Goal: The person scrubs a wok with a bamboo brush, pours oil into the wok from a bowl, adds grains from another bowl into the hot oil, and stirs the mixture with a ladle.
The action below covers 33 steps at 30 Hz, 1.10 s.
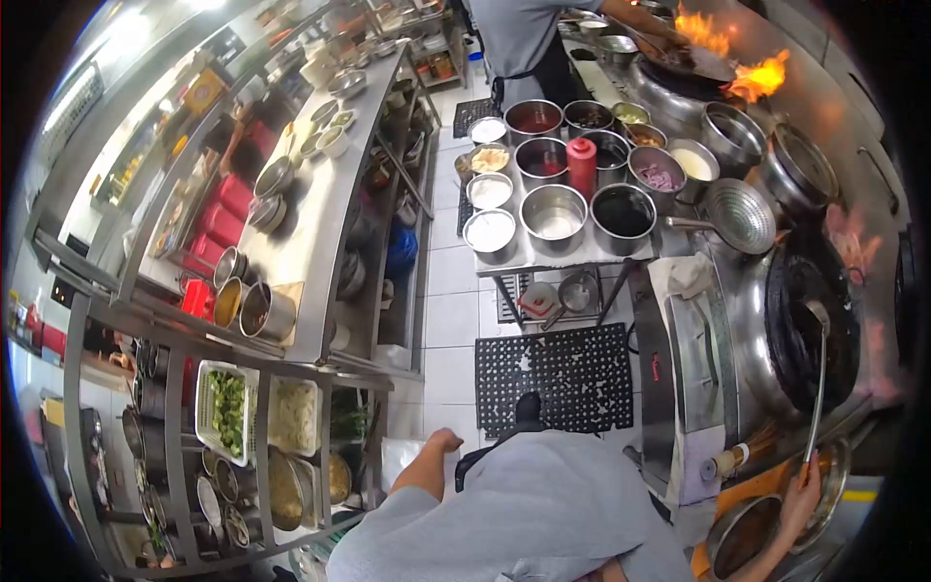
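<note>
The right hand (pixel 800 497), at the near right, was clenched round the lower end of the long handle of a metal ladle (pixel 821 373). The ladle's head was over the dark inside of the near wok (pixel 782 373), on the cooking range at the right; whether it touched the wok could not be told. Just beside that hand stood a metal pot (pixel 745 533).

The left hand (pixel 447 439) was held out low at the person's left, fingers bent, above the tiled floor; whether it grasped anything could not be determined. A black perforated mat (pixel 553 376) with pale scraps on it lay ahead of the person's body.

Farther along, a steel table (pixel 543 264) bore round metal containers, one of sliced purple onion (pixel 658 177), and a red squeeze bottle (pixel 582 167) standing among them. A perforated strainer (pixel 741 215) was to their right, its handle pointing left towards them.

At the far end, a co-worker (pixel 514 44) in a grey top and dark apron had an arm extended to the far wok (pixel 693 66), where flames (pixel 758 76) rose.

At the near left, a white basket (pixel 228 412) held cut greens (pixel 229 414) on the shelving.
</note>
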Available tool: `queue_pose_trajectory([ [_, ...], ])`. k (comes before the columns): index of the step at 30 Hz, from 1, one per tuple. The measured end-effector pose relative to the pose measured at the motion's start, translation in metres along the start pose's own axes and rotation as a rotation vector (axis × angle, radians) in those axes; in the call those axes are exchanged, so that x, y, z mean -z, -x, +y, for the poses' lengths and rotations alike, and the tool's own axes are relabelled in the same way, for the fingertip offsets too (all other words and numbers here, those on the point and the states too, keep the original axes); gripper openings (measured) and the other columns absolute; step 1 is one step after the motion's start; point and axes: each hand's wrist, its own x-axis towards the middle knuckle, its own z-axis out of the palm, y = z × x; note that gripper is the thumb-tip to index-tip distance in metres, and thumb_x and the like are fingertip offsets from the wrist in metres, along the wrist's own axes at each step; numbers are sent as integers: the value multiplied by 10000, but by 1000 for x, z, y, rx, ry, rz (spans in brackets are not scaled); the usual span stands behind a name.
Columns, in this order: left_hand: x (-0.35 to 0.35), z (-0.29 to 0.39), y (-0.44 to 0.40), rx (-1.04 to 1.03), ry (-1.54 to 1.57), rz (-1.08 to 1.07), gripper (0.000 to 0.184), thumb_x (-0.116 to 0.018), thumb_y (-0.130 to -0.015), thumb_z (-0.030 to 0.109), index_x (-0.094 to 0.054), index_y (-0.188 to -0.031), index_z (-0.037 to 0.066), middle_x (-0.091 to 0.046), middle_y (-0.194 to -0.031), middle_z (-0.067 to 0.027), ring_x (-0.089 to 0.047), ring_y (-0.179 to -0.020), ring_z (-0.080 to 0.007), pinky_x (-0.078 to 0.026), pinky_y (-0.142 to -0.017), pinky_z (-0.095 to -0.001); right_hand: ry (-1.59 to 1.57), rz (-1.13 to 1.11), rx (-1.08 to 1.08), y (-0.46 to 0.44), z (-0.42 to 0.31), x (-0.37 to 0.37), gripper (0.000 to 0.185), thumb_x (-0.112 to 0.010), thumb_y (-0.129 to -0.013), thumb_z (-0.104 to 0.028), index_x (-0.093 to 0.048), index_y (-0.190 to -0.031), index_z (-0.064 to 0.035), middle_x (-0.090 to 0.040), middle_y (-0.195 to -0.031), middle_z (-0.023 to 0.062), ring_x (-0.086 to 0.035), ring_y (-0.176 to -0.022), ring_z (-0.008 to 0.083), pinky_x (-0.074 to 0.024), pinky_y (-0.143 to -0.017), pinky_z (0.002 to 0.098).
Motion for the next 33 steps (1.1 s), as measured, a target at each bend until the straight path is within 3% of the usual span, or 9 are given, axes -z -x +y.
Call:
queue_pose_trajectory([
  [8,-6,38,13,-172,192,44,454,-568,-904,424,-745,-1008,18,-692,-1116,-243,-644,-1098,-398,-493,-971,-462,-5,16,-24,-74,18,-32,657,-553,-895,26,-441,-1505,-192,-560,-1393,208,-566,-1223,399,-447,-1006,430],
  [15,63,67,21,-138,446,295,439,-593,-913,394,-720,-1087,11,-696,-1142,-219,-656,-1083,-370,-503,-964,-428,38,134,152,-133,71,-59,589,-520,-912,-51,-474,-1479,-206,-602,-1315,221,-604,-1133,425,-471,-956,452],
  [18,68,62,0,-269,457,280,473,-585,-902,448,-727,-1056,24,-710,-1069,-220,-663,-1045,-378,-515,-919,-439,-5,-5,-244,-101,-24,-19,490,-518,-962,-161,-507,-1452,-179,-649,-1202,243,-630,-1098,401,-494,-919,432],
  [20,73,64,-3,-356,282,314,442,-594,-909,415,-727,-980,-1,-704,-973,-255,-668,-972,-414,-517,-855,-472,-20,120,-146,-91,-10,-26,498,-548,-931,-162,-530,-1429,-162,-663,-1163,239,-654,-1039,408,-513,-875,441],
  [22,56,53,-31,-421,371,280,416,-611,-902,377,-722,-963,-20,-707,-987,-255,-679,-975,-396,-520,-875,-454,32,169,-139,-70,-24,-17,521,-579,-878,-127,-556,-1398,-158,-669,-1114,249,-638,-1030,431,-509,-875,481],
  [24,40,40,-58,-342,428,152,375,-621,-902,317,-710,-1020,-28,-729,-968,-214,-701,-958,-341,-525,-867,-406,168,116,-249,-48,-51,4,565,-608,-830,-167,-572,-1386,-262,-678,-1064,246,-646,-994,430,-512,-852,508],
  [27,38,45,-54,-240,558,-36,322,-621,-907,269,-713,-1020,-19,-692,-757,-144,-648,-641,-229,-523,-597,-373,196,88,-263,-30,-44,12,590,-605,-823,-139,-558,-1401,-247,-666,-1112,248,-644,-1007,427,-509,-874,501],
  [30,66,69,-15,-421,324,-21,283,-615,-907,250,-713,-978,-5,-632,-666,-85,-578,-546,-173,-469,-490,-335,139,76,-269,-14,-43,22,581,-584,-835,-91,-559,-1400,-223,-666,-1131,243,-634,-1044,423,-497,-915,495],
  [33,65,60,-44,-227,551,-49,285,-614,-902,253,-712,-978,-3,-646,-676,-96,-587,-536,-190,-468,-482,-330,170,60,-268,9,-59,41,581,-573,-839,-80,-554,-1404,-215,-669,-1136,232,-635,-1051,415,-500,-920,500],
])
